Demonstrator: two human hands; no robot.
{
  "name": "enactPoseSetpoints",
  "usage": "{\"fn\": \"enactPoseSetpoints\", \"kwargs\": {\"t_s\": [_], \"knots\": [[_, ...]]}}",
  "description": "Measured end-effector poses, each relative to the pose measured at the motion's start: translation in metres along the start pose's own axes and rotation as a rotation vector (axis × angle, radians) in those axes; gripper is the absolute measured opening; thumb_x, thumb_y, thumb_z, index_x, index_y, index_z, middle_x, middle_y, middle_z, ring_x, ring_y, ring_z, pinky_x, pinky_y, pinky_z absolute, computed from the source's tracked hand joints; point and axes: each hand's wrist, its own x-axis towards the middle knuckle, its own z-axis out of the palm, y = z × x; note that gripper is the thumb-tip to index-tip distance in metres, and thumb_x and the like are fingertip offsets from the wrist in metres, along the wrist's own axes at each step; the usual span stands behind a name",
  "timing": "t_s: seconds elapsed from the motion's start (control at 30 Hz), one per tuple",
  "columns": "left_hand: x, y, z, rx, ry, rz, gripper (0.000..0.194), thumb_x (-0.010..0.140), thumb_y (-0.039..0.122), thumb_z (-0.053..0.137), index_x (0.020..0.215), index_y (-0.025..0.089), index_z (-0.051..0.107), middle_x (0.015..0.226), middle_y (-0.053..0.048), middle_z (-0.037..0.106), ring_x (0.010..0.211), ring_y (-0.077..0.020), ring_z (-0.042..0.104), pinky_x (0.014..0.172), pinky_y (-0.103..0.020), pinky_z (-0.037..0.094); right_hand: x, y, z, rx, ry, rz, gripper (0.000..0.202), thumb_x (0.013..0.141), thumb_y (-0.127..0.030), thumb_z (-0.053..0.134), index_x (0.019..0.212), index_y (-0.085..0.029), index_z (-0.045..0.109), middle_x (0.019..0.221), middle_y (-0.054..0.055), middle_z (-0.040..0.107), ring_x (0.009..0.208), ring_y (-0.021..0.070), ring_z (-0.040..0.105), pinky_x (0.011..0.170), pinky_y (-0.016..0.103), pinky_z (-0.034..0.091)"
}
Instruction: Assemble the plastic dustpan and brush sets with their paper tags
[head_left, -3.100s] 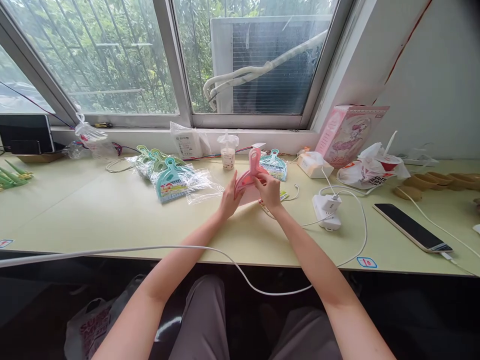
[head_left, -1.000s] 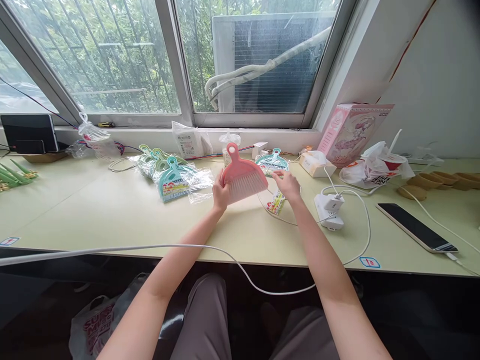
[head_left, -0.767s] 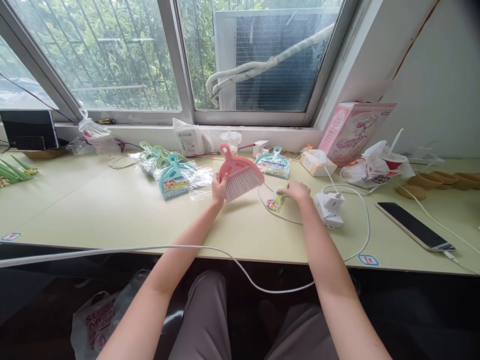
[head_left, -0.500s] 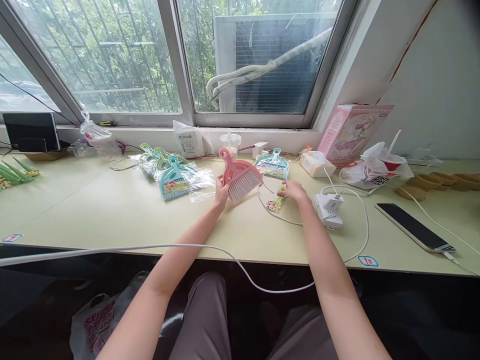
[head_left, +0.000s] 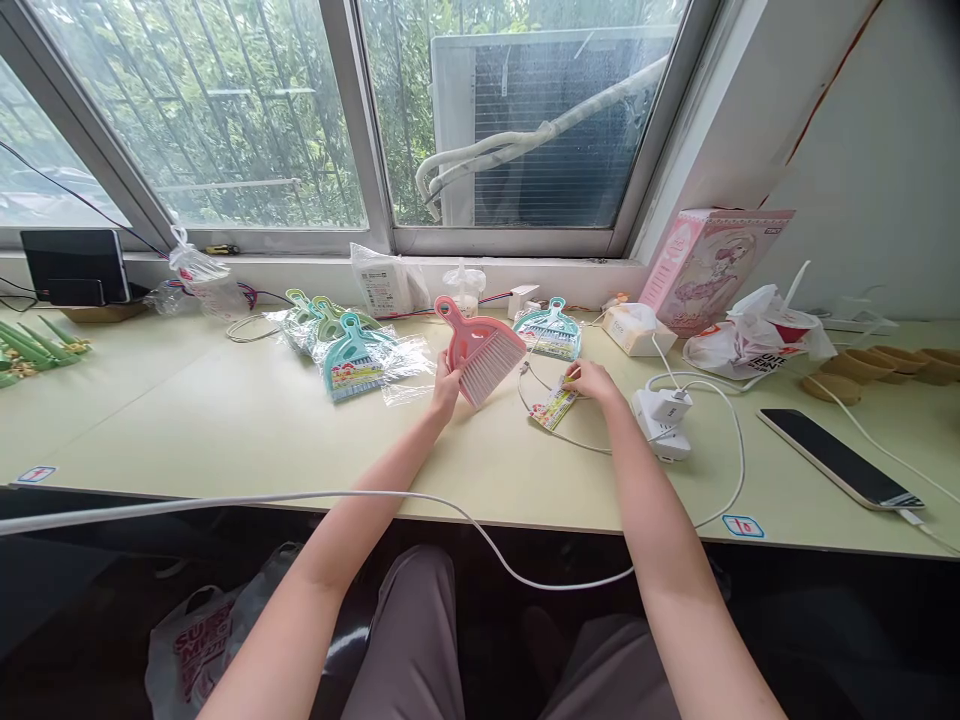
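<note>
My left hand (head_left: 447, 388) is closed on the edge of a pink dustpan (head_left: 469, 335) with a small brush (head_left: 491, 368) nested in it, tilted above the table. Between the fingers of my right hand (head_left: 589, 382) is the upper end of a yellow printed label card (head_left: 553, 408), whose lower end lies by a thin white cable. Behind that hand rests a teal dustpan set (head_left: 551, 325) with a printed card. Left of the pink set, another teal dustpan set (head_left: 356, 360) and green dustpan sets (head_left: 319, 315) lie among clear plastic wrapping.
A white plug adapter (head_left: 661, 425) with cables sits right of my right forearm. Further right are a phone (head_left: 836, 458), a tissue box (head_left: 637, 330), a pink box (head_left: 716, 270) and a white plastic bag (head_left: 757, 335). A white cable (head_left: 480, 525) hangs across my forearms.
My right hand has shifted slightly, and the label card in it now lies at a flatter slant. The pink dustpan and brush stay nearly still in my left hand. The view has shifted slightly.
</note>
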Motion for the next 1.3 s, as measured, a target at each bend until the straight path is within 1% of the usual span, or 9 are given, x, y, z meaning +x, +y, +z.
{"fn": "enactPoseSetpoints", "kwargs": {"t_s": [0.13, 0.23, 0.43, 0.63, 0.8, 0.97, 1.07, 1.13, 1.3], "knots": [[0.002, -0.003, 0.001, -0.018, -0.011, -0.023, 0.032, 0.083, 0.036, 0.060, 0.110, 0.024, 0.048, 0.111, -0.005, 0.061, 0.108, -0.0214, 0.058, 0.095, -0.037, 0.047, -0.017, -0.028, -0.014, 0.575, -0.237, -0.140, 0.043, 0.056, -0.038, 0.085, 0.090, -0.018, 0.068, 0.087, 0.006, 0.070, 0.080, 0.0190, 0.063, 0.071, 0.029, 0.048], [0.000, -0.002, 0.003, -0.048, -0.031, -0.054, 0.034, 0.081, 0.035, 0.062, 0.110, 0.023, 0.048, 0.113, -0.005, 0.061, 0.111, -0.0228, 0.058, 0.096, -0.039, 0.047, -0.029, -0.053, -0.012, 0.826, -0.269, -0.291, 0.049, 0.058, -0.053, 0.082, 0.091, -0.020, 0.068, 0.092, 0.005, 0.070, 0.080, 0.0168, 0.063, 0.068, 0.026, 0.048], [-0.013, 0.004, 0.011, -0.134, -0.138, -0.085, 0.050, 0.078, 0.046, 0.070, 0.116, 0.022, 0.047, 0.127, -0.009, 0.057, 0.122, -0.0279, 0.054, 0.102, -0.045, 0.045, -0.033, -0.074, 0.032, 0.574, 0.109, -0.261, 0.039, 0.064, -0.054, 0.075, 0.077, -0.018, 0.065, 0.086, 0.005, 0.069, 0.051, 0.0111, 0.053, 0.054, 0.028, 0.044], [-0.020, 0.012, 0.013, -0.062, -0.174, -0.066, 0.068, 0.065, 0.035, 0.084, 0.119, 0.021, 0.045, 0.127, -0.011, 0.057, 0.122, -0.0301, 0.053, 0.103, -0.047, 0.044, -0.036, -0.073, 0.045, 0.422, 0.193, -0.204, 0.023, 0.075, -0.042, 0.068, 0.080, -0.020, 0.063, 0.088, 0.002, 0.071, 0.045, 0.0114, 0.054, 0.058, 0.031, 0.044], [-0.021, 0.012, 0.012, -0.029, -0.184, -0.034, 0.074, 0.057, 0.025, 0.085, 0.118, 0.019, 0.043, 0.126, -0.011, 0.056, 0.123, -0.0309, 0.052, 0.102, -0.047, 0.044, -0.043, -0.078, 0.045, 0.238, 0.305, -0.151, 0.018, 0.081, -0.038, 0.065, 0.087, -0.022, 0.065, 0.091, 0.002, 0.072, 0.054, 0.0149, 0.059, 0.062, 0.031, 0.043], [-0.020, 0.008, 0.012, -0.043, -0.185, -0.026, 0.070, 0.056, 0.021, 0.081, 0.116, 0.019, 0.045, 0.123, -0.009, 0.056, 0.123, -0.0320, 0.051, 0.103, -0.049, 0.043, -0.048, -0.079, 0.047, 0.077, 0.408, -0.253, 0.026, 0.084, -0.039, 0.062, 0.105, -0.023, 0.059, 0.105, 0.007, 0.066, 0.088, 0.0238, 0.063, 0.072, 0.032, 0.046], [-0.018, 0.006, 0.012, -0.095, -0.155, -0.035, 0.066, 0.059, 0.019, 0.078, 0.117, 0.020, 0.046, 0.121, -0.008, 0.058, 0.122, -0.0299, 0.053, 0.103, -0.047, 0.044, -0.046, -0.077, 0.050, 0.167, 0.458, -0.256, 0.048, 0.081, -0.044, 0.066, 0.120, -0.024, 0.048, 0.122, 0.010, 0.054, 0.103, 0.0241, 0.058, 0.078, 0.033, 0.050], [-0.017, 0.007, 0.011, -0.128, -0.121, -0.051, 0.066, 0.060, 0.018, 0.076, 0.119, 0.020, 0.047, 0.121, -0.009, 0.059, 0.120, -0.0282, 0.054, 0.102, -0.046, 0.045, -0.043, -0.077, 0.054, 0.339, 0.432, -0.190, 0.056, 0.077, -0.046, 0.069, 0.120, -0.024, 0.041, 0.122, 0.010, 0.049, 0.108, 0.0224, 0.054, 0.085, 0.033, 0.051], [-0.015, 0.014, 0.010, -0.172, -0.096, -0.079, 0.072, 0.062, 0.015, 0.075, 0.129, 0.021, 0.046, 0.123, -0.010, 0.061, 0.117, -0.0265, 0.056, 0.101, -0.044, 0.045, -0.047, -0.085, 0.068, 0.837, 0.132, 0.181, 0.057, 0.074, -0.045, 0.073, 0.114, -0.029, 0.037, 0.123, 0.007, 0.050, 0.115, 0.0187, 0.053, 0.091, 0.032, 0.054]]}}
